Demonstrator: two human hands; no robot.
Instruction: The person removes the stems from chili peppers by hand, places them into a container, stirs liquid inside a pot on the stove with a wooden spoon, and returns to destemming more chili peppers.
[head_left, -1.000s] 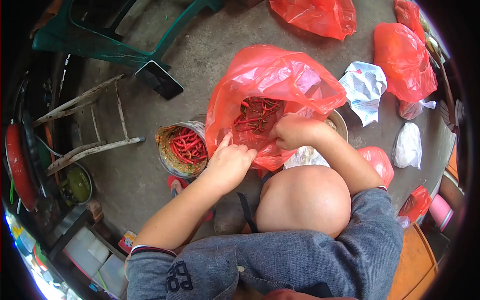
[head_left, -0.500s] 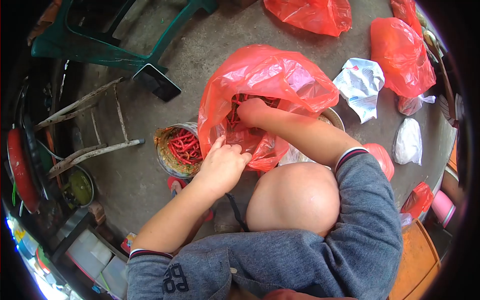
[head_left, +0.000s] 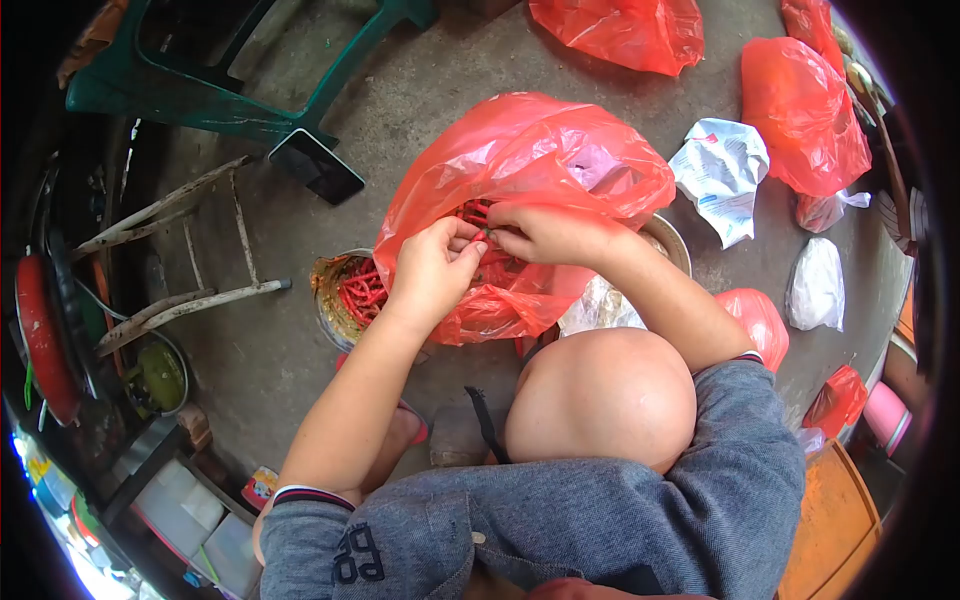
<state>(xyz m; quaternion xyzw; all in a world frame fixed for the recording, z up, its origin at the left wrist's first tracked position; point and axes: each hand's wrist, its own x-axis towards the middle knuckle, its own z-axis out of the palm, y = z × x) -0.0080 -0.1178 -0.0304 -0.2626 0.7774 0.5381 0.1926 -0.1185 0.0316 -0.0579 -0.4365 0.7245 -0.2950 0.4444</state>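
A large red plastic bag (head_left: 520, 135) stands with its mouth toward me, and red chilies (head_left: 497, 270) lie inside it. Over the mouth, my left hand (head_left: 432, 268) pinches a red chili (head_left: 479, 236) between thumb and fingers. My right hand (head_left: 548, 232) meets it there, its fingers closed at the chili's green stem end. Left of the bag is a round tub (head_left: 325, 290) with more red chilies (head_left: 358, 292) in it, partly covered by the bag and my left forearm.
A phone (head_left: 318, 166) leans against the green plastic chair (head_left: 200, 108). Crumpled printed paper (head_left: 722, 175), a red bag (head_left: 800, 115) and a white bag (head_left: 815, 283) lie on the right. A wooden frame (head_left: 190, 255) is on the left, and a round basin (head_left: 668, 245) sits behind my right forearm.
My right hand has come up out of the bag's inside toward the left hand. My left hand has left the bag's edge and moved up and right, now pinching a chili.
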